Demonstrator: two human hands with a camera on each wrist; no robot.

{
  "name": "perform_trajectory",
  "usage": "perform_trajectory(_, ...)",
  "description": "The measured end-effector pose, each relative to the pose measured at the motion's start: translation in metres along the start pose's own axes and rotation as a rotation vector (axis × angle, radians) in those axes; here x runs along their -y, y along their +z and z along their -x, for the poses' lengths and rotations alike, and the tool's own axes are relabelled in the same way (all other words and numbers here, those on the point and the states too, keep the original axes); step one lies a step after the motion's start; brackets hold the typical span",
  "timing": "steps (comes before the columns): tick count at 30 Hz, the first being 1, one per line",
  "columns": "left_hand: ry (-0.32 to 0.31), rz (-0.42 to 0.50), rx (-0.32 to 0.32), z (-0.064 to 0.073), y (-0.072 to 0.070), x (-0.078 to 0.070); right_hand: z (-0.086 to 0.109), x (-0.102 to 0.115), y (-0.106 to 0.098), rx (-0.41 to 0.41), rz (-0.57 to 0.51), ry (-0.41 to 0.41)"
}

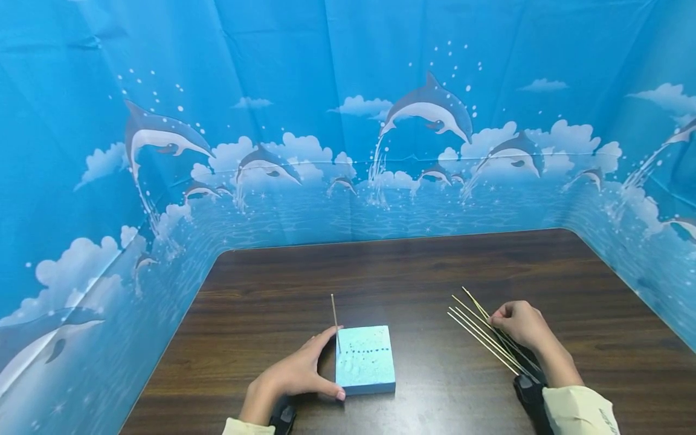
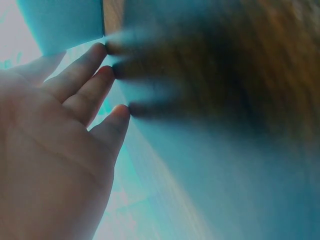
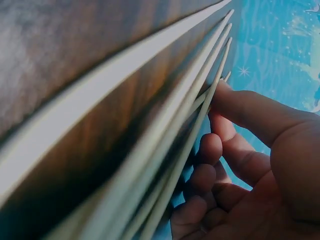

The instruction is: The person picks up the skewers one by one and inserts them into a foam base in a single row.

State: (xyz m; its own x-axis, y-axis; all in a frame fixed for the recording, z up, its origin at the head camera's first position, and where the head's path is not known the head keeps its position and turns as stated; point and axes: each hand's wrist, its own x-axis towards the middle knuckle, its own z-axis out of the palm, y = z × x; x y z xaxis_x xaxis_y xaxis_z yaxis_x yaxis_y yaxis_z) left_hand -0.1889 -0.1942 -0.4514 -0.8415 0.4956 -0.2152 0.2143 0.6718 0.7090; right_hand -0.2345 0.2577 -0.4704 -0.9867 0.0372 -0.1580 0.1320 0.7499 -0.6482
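A light-blue foam block (image 1: 365, 368) lies on the table, a row of dark dots across its speckled top. One thin bamboo stick (image 1: 334, 314) stands almost upright at its left side. My left hand (image 1: 296, 371) holds the block from the left, with the thumb at the near corner and the index finger at the far one. In the left wrist view the other fingers (image 2: 92, 92) spread below the block. Over to the right, several loose bamboo sticks (image 1: 472, 333) lie fanned out. My right hand (image 1: 524, 326) pinches one stick (image 3: 201, 100) of that bundle between thumb and index finger.
Dark wood-grain table (image 1: 424, 278) carries everything. A blue dolphin-print curtain (image 1: 348, 121) rises along its back and both sides. Black wrist straps (image 1: 527, 389) sit by the yellowish sleeves, the right one over the sticks' near ends.
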Motion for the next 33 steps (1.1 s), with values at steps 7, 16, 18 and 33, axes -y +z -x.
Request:
perform_trajectory(7, -0.008, 0.007, 0.009, -0.001, 0.001, 0.001, 0.001, -0.003, 0.0, 0.003, 0.004, -0.027)
perform_trajectory(16, -0.003, 0.016, 0.008, 0.0, 0.0, 0.0, 0.009, 0.018, -0.01, -0.053, -0.033, -0.12)
perform_trajectory(18, 0.003, 0.017, 0.005, -0.001, -0.001, 0.0, 0.012, 0.032, -0.015, -0.066, -0.035, -0.157)
perform_trajectory(33, 0.002, 0.006, 0.003, 0.0, -0.002, -0.001, 0.039, 0.142, 0.005, -0.222, -0.284, -0.426)
